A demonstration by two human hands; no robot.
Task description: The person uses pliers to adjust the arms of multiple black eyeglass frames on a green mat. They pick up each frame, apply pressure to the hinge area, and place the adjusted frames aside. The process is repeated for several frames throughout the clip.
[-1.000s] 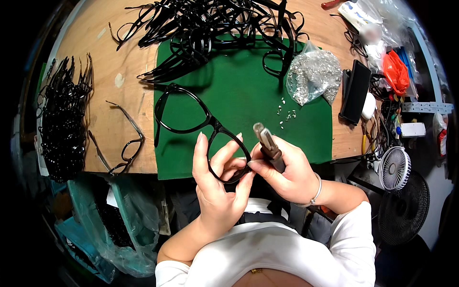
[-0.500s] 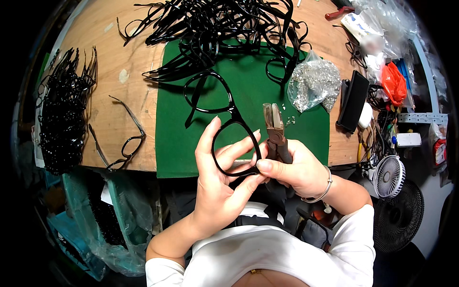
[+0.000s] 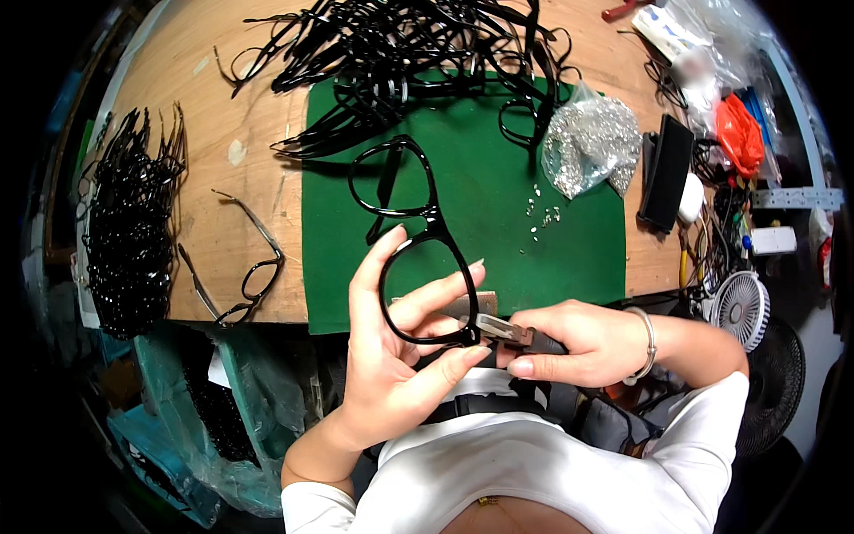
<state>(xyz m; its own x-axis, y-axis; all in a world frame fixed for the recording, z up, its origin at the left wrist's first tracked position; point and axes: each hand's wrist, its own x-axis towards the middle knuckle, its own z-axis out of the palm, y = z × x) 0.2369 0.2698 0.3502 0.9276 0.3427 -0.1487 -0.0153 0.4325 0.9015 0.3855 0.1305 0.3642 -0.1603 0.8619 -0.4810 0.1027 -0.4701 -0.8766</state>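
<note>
My left hand (image 3: 391, 351) is closed on a glossy black eyeglass frame (image 3: 433, 214), gripping its lower rim near the table's front edge. No lenses are visible in the rims, and one temple arm stretches behind the upper rim. In my right hand (image 3: 578, 343) is a pair of pliers (image 3: 511, 331) with worn metal jaws and dark handles. The jaws meet the corner of the frame at its lower end, beside my left thumb. What exactly sits between the jaws is too small to make out.
A green mat (image 3: 551, 267) covers the table's middle. Black frames (image 3: 382, 53) heap at the back; more stand bundled (image 3: 133, 231) at left, near a single frame (image 3: 253, 285). Right are a bag of small silvery parts (image 3: 589, 147), loose bits (image 3: 544, 214), a black case (image 3: 665, 173) and a fan (image 3: 740, 298).
The pliers have swung down from pointing away to pointing left, and their jaws now reach the frame's corner. My right hand has moved down and right.
</note>
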